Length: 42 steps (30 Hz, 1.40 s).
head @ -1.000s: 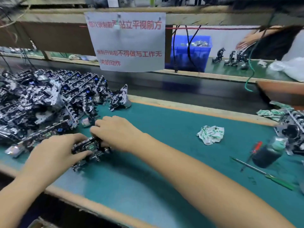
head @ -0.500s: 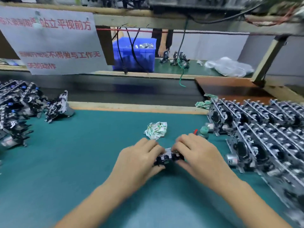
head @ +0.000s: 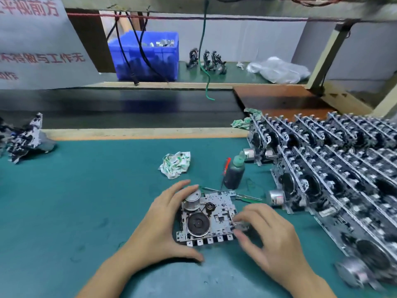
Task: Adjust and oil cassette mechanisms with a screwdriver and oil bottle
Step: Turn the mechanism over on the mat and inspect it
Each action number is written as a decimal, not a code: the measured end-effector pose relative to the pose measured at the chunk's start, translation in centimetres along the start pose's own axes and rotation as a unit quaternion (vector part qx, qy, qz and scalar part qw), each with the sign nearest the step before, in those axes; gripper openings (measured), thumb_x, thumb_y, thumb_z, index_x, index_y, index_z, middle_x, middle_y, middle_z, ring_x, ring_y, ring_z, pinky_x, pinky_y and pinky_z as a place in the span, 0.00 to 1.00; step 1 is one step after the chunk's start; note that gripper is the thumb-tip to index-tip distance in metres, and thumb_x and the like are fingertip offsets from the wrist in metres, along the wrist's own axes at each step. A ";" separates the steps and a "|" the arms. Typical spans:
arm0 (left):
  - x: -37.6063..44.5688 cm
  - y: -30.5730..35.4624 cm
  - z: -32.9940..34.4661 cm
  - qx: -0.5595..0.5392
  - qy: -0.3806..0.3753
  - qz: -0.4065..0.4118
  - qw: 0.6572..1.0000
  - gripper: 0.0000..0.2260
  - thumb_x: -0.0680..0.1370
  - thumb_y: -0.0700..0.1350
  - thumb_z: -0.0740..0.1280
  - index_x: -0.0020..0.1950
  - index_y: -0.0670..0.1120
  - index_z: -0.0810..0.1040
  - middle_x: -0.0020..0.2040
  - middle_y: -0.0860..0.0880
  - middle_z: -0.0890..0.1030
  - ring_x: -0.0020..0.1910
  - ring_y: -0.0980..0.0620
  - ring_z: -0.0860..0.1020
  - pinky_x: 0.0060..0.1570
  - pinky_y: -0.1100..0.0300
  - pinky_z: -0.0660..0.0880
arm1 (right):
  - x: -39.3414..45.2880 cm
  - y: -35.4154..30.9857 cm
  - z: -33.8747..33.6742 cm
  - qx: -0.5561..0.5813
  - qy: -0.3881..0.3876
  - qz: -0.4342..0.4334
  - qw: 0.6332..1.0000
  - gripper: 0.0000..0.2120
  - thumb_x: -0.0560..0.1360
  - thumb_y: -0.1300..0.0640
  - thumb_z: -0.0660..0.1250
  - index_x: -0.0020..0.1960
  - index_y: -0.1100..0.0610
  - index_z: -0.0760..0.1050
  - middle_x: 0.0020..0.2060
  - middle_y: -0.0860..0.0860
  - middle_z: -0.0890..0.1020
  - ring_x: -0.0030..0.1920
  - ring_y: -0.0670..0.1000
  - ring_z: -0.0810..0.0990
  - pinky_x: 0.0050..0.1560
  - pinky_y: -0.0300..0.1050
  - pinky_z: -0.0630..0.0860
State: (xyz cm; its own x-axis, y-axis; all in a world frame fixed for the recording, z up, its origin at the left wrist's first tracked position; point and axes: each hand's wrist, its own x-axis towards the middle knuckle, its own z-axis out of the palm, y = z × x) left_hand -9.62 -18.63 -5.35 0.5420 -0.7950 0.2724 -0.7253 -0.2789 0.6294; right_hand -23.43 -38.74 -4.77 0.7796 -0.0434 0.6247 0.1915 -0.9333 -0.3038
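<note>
A metal cassette mechanism point(head: 211, 220) lies flat on the green mat, its flywheel and silver motor facing up. My left hand point(head: 163, 226) holds its left side, fingers by the motor and thumb at the near edge. My right hand point(head: 268, 237) is blurred; its fingertips touch the mechanism's right edge. Just behind stands a dark oil bottle point(head: 234, 174) with a green cap. A red-handled screwdriver point(head: 225, 168) lies beside the bottle. A green-handled screwdriver point(head: 247, 197) lies behind the mechanism.
Rows of upright cassette mechanisms point(head: 335, 168) fill the mat's right side. A crumpled printed rag point(head: 175, 164) lies behind my hands. Another mechanism point(head: 25, 140) stands at far left. A black conveyor belt point(head: 129, 108), a blue bin point(head: 148, 57) and a paper sign point(head: 38, 44) lie beyond.
My hands carried one mechanism from the left pile to the middle of the mat and set it down flat. The view swung right, bringing the right-hand rows into sight.
</note>
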 end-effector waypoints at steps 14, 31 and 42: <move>0.0 0.6 -0.3 -0.020 -0.026 -0.029 0.999 0.46 0.60 0.63 0.76 0.70 0.71 0.51 0.67 0.74 0.60 0.67 0.69 0.63 0.65 0.72 0.60 | -0.2 0.7 0.6 0.123 0.029 0.211 0.969 0.03 0.75 0.53 0.63 0.43 0.46 0.74 0.42 0.40 0.76 0.39 0.44 0.76 0.34 0.34 0.69; 0.1 0.8 -0.2 0.019 -0.020 -0.010 1.000 0.48 0.59 0.70 0.73 0.72 0.67 0.52 0.68 0.69 0.60 0.68 0.67 0.61 0.67 0.70 0.57 | 3.6 1.7 1.2 0.193 0.049 0.319 0.927 0.22 0.72 0.57 0.70 0.60 0.44 0.65 0.56 0.44 0.74 0.56 0.40 0.73 0.56 0.38 0.71; 0.3 0.6 -0.1 0.011 -0.037 -0.018 0.999 0.51 0.57 0.72 0.72 0.72 0.70 0.45 0.67 0.75 0.55 0.68 0.69 0.59 0.65 0.75 0.54 | 7.2 1.7 3.3 0.260 0.070 0.355 0.895 0.04 0.78 0.52 0.63 0.53 0.47 0.74 0.43 0.40 0.80 0.43 0.42 0.79 0.47 0.39 0.76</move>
State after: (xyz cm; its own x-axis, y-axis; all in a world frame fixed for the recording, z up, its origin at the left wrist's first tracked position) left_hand -9.88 -18.97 -4.85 0.5347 -0.8223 0.1947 -0.7161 -0.3186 0.6210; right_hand -15.53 -39.43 -3.22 0.7390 -0.6386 0.2147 -0.0427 -0.3625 -0.9310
